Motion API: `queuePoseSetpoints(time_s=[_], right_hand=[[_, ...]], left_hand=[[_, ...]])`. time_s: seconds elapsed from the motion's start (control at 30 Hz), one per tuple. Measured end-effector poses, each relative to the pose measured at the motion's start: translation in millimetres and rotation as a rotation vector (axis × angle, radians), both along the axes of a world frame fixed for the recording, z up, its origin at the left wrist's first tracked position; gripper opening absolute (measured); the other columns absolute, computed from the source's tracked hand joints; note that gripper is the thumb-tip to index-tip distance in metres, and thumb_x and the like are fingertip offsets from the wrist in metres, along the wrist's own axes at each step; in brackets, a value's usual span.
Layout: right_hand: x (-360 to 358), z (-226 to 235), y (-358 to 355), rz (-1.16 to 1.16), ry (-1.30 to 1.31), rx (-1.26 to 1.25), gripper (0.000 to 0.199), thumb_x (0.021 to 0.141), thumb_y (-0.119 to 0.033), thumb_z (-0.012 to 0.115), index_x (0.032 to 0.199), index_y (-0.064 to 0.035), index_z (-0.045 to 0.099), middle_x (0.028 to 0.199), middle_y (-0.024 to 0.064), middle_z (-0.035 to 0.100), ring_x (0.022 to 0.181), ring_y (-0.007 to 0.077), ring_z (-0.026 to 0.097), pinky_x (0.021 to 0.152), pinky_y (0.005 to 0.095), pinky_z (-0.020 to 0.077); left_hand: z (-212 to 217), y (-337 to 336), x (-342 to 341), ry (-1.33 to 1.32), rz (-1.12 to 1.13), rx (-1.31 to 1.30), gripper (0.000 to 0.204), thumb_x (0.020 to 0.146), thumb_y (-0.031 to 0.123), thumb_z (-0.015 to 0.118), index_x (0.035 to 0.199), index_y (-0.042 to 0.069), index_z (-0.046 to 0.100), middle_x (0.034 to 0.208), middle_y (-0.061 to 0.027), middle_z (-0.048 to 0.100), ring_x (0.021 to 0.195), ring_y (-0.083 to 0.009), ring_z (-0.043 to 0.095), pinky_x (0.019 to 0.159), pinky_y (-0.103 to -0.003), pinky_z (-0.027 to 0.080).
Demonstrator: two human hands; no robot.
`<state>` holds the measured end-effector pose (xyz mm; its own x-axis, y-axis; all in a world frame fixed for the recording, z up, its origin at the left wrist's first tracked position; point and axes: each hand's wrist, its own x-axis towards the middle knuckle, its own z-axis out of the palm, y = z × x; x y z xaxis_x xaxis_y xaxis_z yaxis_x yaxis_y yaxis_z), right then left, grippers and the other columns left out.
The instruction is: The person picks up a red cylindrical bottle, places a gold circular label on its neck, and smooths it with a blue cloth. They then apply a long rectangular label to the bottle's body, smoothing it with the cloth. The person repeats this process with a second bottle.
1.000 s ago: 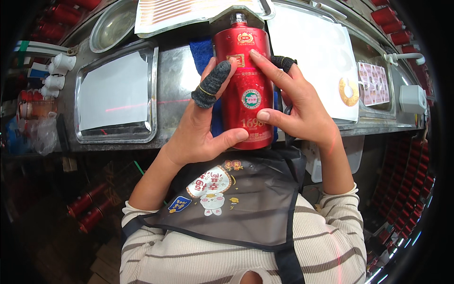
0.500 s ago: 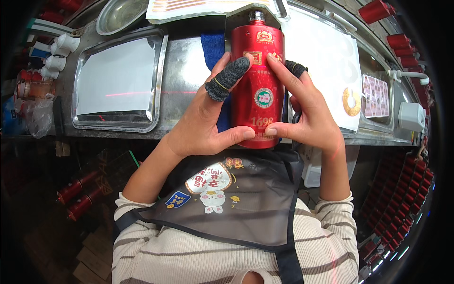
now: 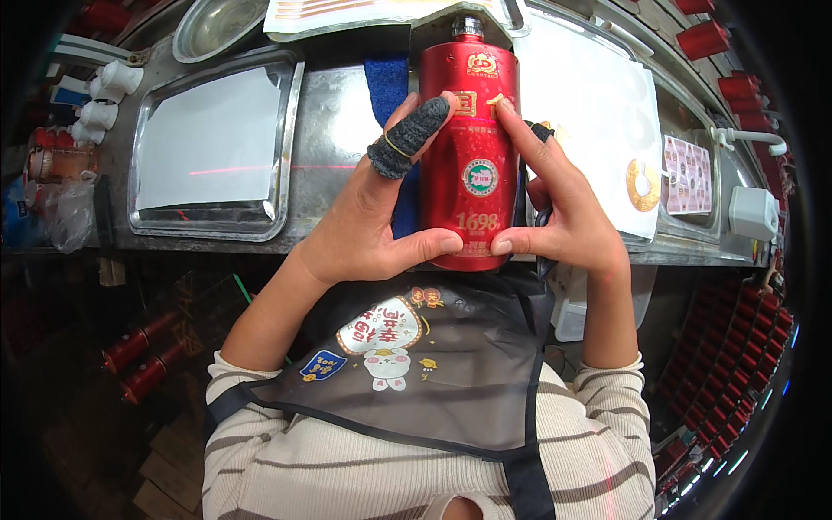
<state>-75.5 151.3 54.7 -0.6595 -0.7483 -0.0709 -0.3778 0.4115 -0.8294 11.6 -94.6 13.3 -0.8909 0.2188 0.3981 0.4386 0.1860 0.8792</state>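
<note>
A glossy red bottle (image 3: pixel 478 212) with a dark neck lies before me, its neck pointing away, on a blue cloth (image 3: pixel 386 91). It bears gold lettering, a gold emblem and a round green-and-white sticker (image 3: pixel 480 178). Fingers and thumb of my left hand (image 3: pixel 355 221) grip its left side, and the index finger wears a dark knit finger sleeve (image 3: pixel 407 139) with a yellow band. My right hand (image 3: pixel 576 217) grips the right side. Its index fingertip presses a small gold character sticker (image 3: pixel 494 102), partly covered by the finger; the thumb rests near the bottle's base.
Left of the bottle, a metal tray (image 3: pixel 290 139) holds a white sheet. A metal bowl (image 3: pixel 217 30) stands behind it. On the right are a white sheet (image 3: pixel 598 139) with a gold ring sticker (image 3: pixel 644 185), a sticker sheet (image 3: pixel 687 176) and a white container (image 3: pixel 754 213). Red bottles (image 3: pixel 719 381) stand in rows farther right.
My right index fingertip has shifted slightly on the gold character, baring part of it. Both hands keep their hold on the bottle, and the whole view has shifted a little.
</note>
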Motion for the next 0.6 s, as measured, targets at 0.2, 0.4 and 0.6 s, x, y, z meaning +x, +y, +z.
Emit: queuePoseSetpoints(time_s=[0.2,0.4,0.6], right_hand=[[-3.9,4.0,0.0,0.026,-0.058,0.042,0.128,0.057,-0.053,0.093,0.161,-0.0131,0.03,0.106,0.0026,0.047,0.075,0.0082,0.036,0.057,0.022,0.0321],[1.1,2.1,-1.9,0.002,-0.082,0.041,0.131,0.057,-0.052,0.093,0.163,-0.0139,0.026,0.108,0.0022,0.048,0.075,0.0081,0.037,0.058,0.0218,0.0323],[1.7,3.5,-3.7,-0.004,-0.063,0.068,0.135,0.054,-0.053,0.093,0.163,-0.0141,0.022,0.123,0.0033,0.052,0.077,0.0081,0.039,0.059,0.022,0.0344]], left_hand=[[2.2,-2.4,-0.6,-0.006,0.003,-0.041,0.106,0.076,0.032,0.085,0.159,0.007,0.025,0.159,-0.0173,0.037,0.153,-0.0395,0.022,0.124,-0.048,0.02],[3.8,-4.2,0.1,-0.015,-0.011,-0.033,0.104,0.078,0.032,0.085,0.159,0.007,0.025,0.16,-0.0168,0.037,0.153,-0.0378,0.023,0.124,-0.048,0.02],[6.1,-5.7,-0.5,-0.047,-0.013,-0.064,0.105,0.079,0.034,0.084,0.16,0.007,0.024,0.16,-0.0167,0.036,0.153,-0.0368,0.023,0.124,-0.047,0.021]])
